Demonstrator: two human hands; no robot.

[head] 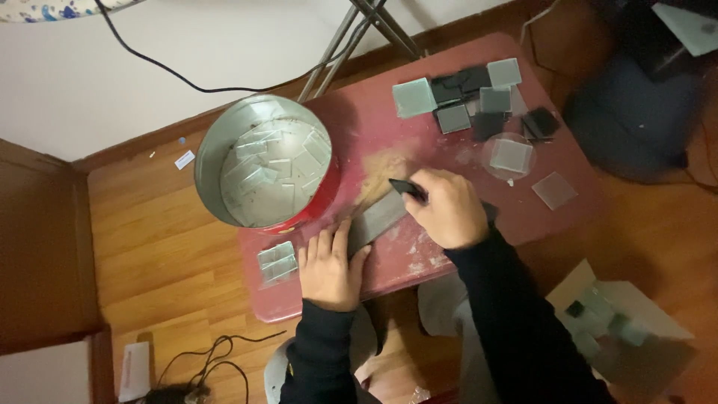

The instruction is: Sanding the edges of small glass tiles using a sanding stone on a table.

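Observation:
A grey rectangular block (376, 217) lies slanted on the small red table (553, 217). My left hand (329, 265) presses flat on the block's near end, holding it down. My right hand (449, 209) is closed around a thin dark blade-like tool (407, 188) whose tip rests on the block's far end. A red tin bucket (265, 164) with several pale square pieces inside stands at the table's left corner.
Several grey and black square tiles (467, 97) lie at the table's far end, one more (554, 190) at the right and a small stack (277, 262) near my left hand. An open cardboard box (621, 322) of tiles sits on the wooden floor. Metal stand legs (351, 37) and a cable (149, 63) cross behind.

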